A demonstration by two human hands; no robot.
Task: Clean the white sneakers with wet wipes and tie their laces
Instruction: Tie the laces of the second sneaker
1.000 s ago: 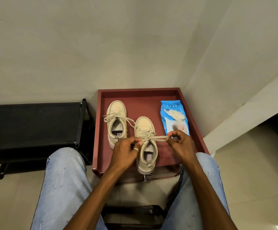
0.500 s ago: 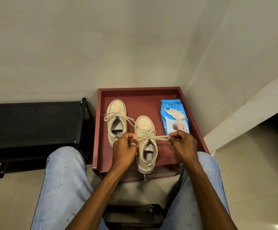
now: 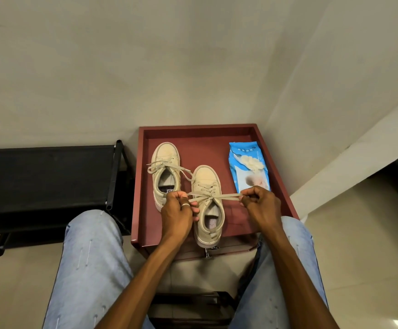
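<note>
Centrally, the left hand point(image 3: 177, 214) and right hand point(image 3: 260, 205) each pinch an end of the lace point(image 3: 217, 197), stretched across the sneaker point(image 3: 205, 176) between them. Beyond the left hand lies the second sneaker point(image 3: 165, 157), heel hidden; beyond the right, a blue wipes pack point(image 3: 249, 169), corner covered. All rest on a red rimmed tabletop point(image 3: 139, 186) in a wall corner; a black rack point(image 3: 46, 181) stands left of the hands.

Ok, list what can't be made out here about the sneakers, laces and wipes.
All in the head view:
Ends of the lace: buried in the fingers of the left hand and right hand.
Knot on the near sneaker: too small to judge whether it is finished.
Heel of the far sneaker: partly behind the left hand.
Near end of the wet wipes pack: behind the right hand; print too small to read.
</note>
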